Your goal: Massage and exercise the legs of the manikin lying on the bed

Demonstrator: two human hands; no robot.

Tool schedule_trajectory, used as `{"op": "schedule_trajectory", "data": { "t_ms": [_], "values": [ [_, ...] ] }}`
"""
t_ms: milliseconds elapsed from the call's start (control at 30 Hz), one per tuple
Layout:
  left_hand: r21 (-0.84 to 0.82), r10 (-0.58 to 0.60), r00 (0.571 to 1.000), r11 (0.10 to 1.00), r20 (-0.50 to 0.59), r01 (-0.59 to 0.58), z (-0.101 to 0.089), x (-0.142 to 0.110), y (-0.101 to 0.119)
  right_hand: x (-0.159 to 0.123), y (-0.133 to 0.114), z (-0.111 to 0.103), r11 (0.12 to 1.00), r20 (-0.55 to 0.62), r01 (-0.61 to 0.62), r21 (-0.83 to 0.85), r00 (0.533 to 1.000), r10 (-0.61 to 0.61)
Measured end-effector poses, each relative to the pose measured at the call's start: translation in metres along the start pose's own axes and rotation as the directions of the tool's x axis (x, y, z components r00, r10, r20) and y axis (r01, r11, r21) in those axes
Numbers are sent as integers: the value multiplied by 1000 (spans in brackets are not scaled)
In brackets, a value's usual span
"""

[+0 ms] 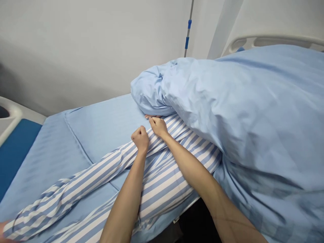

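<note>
At the far left, a white plastic bed end (10, 114) sits beside a dark blue pad (15, 155), and a pale blue sheet (76, 135) covers the mattress. A blue-and-white striped garment (162, 182) lies across the sheet. The left hand (140, 138) is closed in a fist on the striped cloth, and the right hand (158, 126), just beside it, is curled and gripping the same cloth (some fingertips (152, 116) show under the quilt's edge, though whose I cannot tell). A bulky blue quilt (240, 108) fills the right side, below a white bed rail (273, 41).

Both hands (140, 139) (158, 127) apparently grip striped pajamas (162, 182).
</note>
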State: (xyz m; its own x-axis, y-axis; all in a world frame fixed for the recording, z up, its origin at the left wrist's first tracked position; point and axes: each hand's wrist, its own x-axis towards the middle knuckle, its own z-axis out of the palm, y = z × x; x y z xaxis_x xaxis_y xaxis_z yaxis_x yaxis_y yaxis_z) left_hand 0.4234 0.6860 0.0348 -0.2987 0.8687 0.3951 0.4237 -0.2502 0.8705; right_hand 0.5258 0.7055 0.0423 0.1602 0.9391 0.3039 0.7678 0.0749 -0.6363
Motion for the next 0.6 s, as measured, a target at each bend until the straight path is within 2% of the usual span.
{"op": "schedule_trajectory", "data": {
  "t_ms": [100, 200, 300, 433, 600],
  "values": [
    [-157, -26, 1000, 987, -2, 25, 6, 3, 18, 2, -1, 0, 1000, 6, 1, 22, 1000, -1],
    [-159, -49, 999, 986, -3, 48, 17, 5, 29, 3, -1, -2, 999, 12, -3, 33, 1000, 3],
    [-63, -68, 997, 996, -20, 67, 28, 2, 25, 0, -1, -3, 1000, 11, -18, 7, 1000, 18],
    [-3, -31, 999, 1000, -27, 31, 31, -4, 15, -1, -8, -10, 996, 46, -23, -82, 999, 27],
    [-17, -6, 1000, 1000, -6, 6, 30, -2, 15, 9, -22, -37, 980, 124, 97, -172, 989, -76]
  ]
}}
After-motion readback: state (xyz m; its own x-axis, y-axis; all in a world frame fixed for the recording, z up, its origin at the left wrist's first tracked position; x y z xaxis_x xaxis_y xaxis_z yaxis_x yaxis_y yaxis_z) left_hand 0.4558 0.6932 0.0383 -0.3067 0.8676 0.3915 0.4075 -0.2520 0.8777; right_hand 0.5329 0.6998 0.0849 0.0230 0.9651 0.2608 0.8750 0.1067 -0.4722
